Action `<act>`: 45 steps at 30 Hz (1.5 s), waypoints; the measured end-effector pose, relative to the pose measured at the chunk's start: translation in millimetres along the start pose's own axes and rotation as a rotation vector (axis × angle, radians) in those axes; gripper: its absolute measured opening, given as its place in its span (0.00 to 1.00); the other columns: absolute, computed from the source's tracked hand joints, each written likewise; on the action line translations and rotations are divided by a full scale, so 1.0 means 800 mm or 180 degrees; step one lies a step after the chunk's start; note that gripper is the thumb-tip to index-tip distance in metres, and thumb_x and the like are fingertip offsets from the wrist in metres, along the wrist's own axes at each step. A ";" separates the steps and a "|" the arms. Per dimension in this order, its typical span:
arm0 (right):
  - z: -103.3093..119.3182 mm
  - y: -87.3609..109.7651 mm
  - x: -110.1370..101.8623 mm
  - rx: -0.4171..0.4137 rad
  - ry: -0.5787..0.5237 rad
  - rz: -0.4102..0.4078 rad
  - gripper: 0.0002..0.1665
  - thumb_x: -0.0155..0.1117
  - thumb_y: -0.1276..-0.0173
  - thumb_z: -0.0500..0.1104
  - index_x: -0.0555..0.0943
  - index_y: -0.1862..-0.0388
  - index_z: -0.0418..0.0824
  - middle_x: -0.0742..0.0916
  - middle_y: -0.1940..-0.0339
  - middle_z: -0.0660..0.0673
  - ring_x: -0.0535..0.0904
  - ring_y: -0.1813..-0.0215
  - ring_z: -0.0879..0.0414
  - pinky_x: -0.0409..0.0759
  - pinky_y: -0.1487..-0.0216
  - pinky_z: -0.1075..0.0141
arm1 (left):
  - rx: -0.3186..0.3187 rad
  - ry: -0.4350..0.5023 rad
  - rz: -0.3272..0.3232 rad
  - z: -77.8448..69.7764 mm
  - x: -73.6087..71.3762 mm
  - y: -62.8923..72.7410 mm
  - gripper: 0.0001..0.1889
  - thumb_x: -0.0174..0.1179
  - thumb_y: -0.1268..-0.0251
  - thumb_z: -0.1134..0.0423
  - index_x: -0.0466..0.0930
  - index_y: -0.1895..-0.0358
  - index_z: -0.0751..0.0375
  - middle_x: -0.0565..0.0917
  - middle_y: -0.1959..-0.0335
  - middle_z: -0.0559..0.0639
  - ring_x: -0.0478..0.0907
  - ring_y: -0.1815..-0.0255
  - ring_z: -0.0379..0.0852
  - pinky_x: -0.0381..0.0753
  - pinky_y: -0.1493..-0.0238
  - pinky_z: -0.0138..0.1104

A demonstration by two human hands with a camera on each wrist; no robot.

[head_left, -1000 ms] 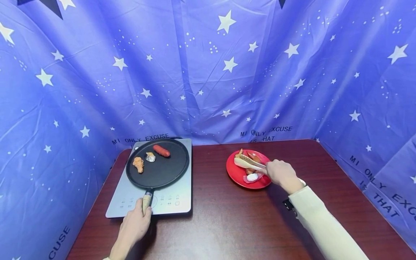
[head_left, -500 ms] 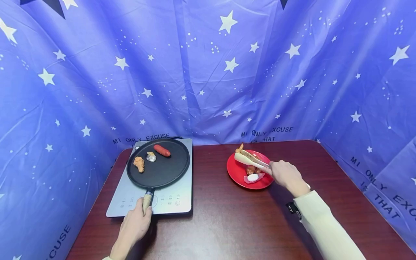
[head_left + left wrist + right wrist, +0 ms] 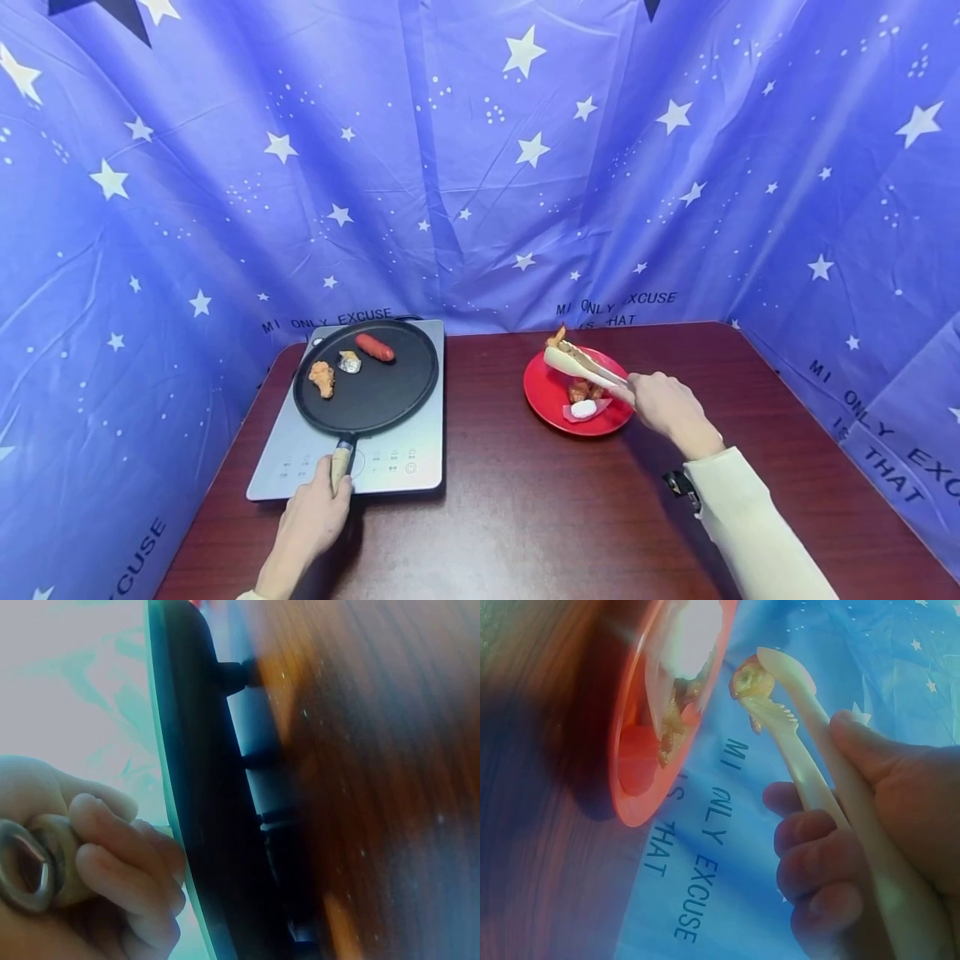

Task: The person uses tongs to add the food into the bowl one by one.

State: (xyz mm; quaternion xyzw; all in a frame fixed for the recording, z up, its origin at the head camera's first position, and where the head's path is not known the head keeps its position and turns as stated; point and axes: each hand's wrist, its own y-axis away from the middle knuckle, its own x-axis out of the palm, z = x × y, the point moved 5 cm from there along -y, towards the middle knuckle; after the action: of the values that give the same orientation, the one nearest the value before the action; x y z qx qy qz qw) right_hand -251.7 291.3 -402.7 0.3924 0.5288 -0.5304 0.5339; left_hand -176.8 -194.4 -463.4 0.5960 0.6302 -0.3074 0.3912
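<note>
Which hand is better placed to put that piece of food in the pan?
Probably the right. The right hand grips the tongs, which pinch the piece of food clear of the plate. The left hand holds the handle of the pan.

The head view is bright and mostly sharp, seemingly lit from above, with pale glare on the glossy red-brown wood-grain surface (image 3: 517,533) at lower centre and lens stretching towards the edges of the blue star-printed fabric curtain (image 3: 480,208). In the left wrist view, the flat silver cooktop (image 3: 75,697) washes out at upper left while the surface blurs at right. Bluish haze veils the right wrist view, a white glare burning out above the round red plate's (image 3: 634,802) shadowed lower rim.
</note>
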 end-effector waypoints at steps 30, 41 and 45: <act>0.028 0.003 -0.005 -0.0173 -0.0164 -0.0231 0.20 0.57 0.32 0.56 0.72 0.77 0.43 0.71 0.87 0.47 0.71 0.82 0.48 0.67 0.80 0.55 | -0.0016 -0.0013 0.0027 0.000 0.001 -0.002 0.26 0.46 0.31 0.56 0.58 0.36 0.68 0.73 0.78 0.54 0.71 0.76 0.51 0.69 0.73 0.47; 0.043 -0.002 -0.009 -0.0140 -0.0187 -0.0215 0.21 0.57 0.32 0.58 0.71 0.76 0.44 0.70 0.87 0.47 0.70 0.82 0.49 0.67 0.79 0.56 | -0.0067 -0.0035 0.0049 0.001 0.001 0.000 0.26 0.46 0.31 0.56 0.58 0.35 0.68 0.72 0.79 0.54 0.71 0.77 0.51 0.68 0.75 0.45; 0.053 -0.004 -0.009 -0.0172 -0.0214 -0.0229 0.19 0.56 0.31 0.56 0.73 0.74 0.43 0.71 0.87 0.47 0.69 0.83 0.49 0.65 0.81 0.57 | -0.0057 -0.0046 0.0026 0.001 0.000 -0.001 0.27 0.46 0.31 0.56 0.58 0.35 0.68 0.73 0.79 0.54 0.71 0.76 0.51 0.69 0.74 0.46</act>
State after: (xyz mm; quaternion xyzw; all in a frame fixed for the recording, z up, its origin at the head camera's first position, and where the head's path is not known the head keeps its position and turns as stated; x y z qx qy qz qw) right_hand -248.0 250.7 -389.4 0.3405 0.5384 -0.5478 0.5423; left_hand -177.9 -195.2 -464.1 0.5928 0.6277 -0.3044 0.4024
